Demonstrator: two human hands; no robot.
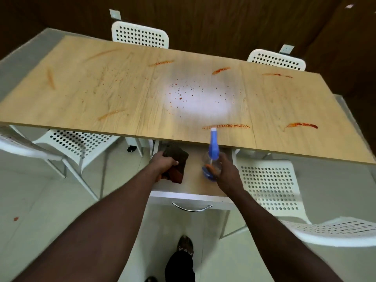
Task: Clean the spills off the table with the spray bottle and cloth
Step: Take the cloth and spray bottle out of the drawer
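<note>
Holding both tools low at frame centre, over the open drawer (195, 187), you have your left hand (165, 165) curled round the dark cloth (180, 158) — soft, limp, best kept bunched — and your right hand (226, 174) wrapped about the clear spray bottle (212, 156). It looks light and slick; grip its body, finger near the blue trigger. Red spills (225, 126) streak the table (122, 88) above.

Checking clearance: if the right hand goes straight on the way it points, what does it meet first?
Probably the near edge of the table, just ahead of the right hand over the open drawer. The spray bottle it holds overlaps that edge, so height is unclear; if above, the way looks free.
</note>
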